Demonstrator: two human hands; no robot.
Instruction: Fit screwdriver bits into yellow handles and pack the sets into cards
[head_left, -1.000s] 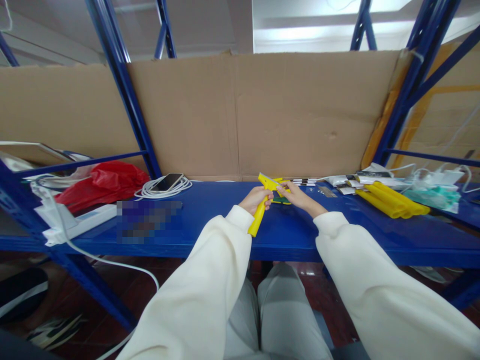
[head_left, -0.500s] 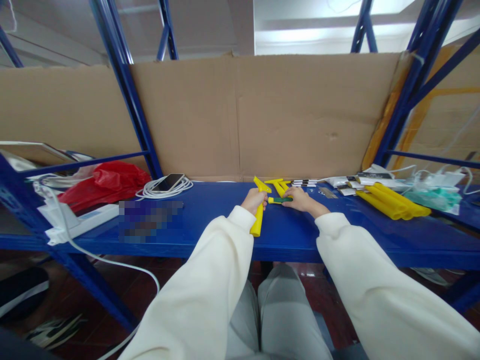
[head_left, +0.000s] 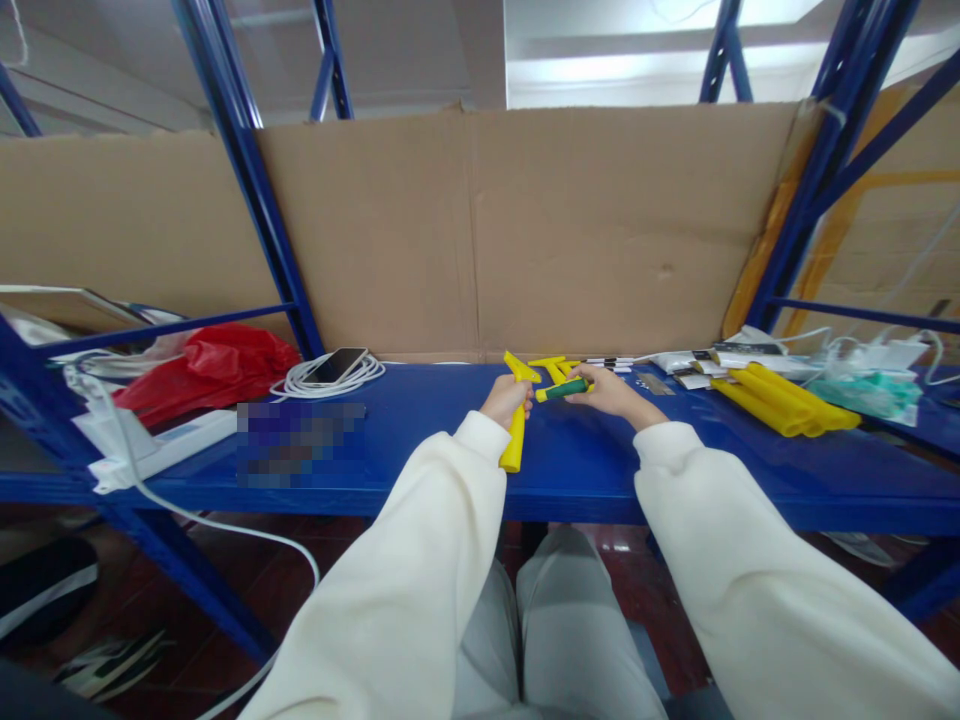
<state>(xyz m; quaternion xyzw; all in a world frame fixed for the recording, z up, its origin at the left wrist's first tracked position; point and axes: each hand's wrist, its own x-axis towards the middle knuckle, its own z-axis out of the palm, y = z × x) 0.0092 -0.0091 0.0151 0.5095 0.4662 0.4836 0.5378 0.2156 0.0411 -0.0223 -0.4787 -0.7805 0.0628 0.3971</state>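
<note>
On my feed from the head camera, a wide brown cardboard panel (head_left: 600, 230) stands behind a long blue table (head_left: 420, 420). Two cream sleeves (head_left: 420, 540) reach forward from the near side. On the left of the table is a crumpled red bag (head_left: 225, 358); on the right, a bundle of yellow tubes (head_left: 787, 402). Nearer the middle, a coil of white cable (head_left: 289, 384) lies with a dark phone (head_left: 339, 366) on it.

At the centre, I see the left hand (head_left: 508, 402) with its fingers wrapped around a yellow T-shaped piece (head_left: 513, 450), held aslant, its handle end pointing down toward the wearer. The right hand (head_left: 606, 392), just beside it, has its fingers closed in on one end of a green-and-yellow tool (head_left: 565, 390); the free end points left, near the left fingers. I cannot tell whether the two touch. Behind lie more yellow pieces (head_left: 553, 364).

I judge the step in hand to be steadying the T-shaped piece while the tool is lined up in the other hand. The next move, I think, calls for a firm left grip, a small turn of the right wrist, and fingers clear of the tool's free end.
</note>
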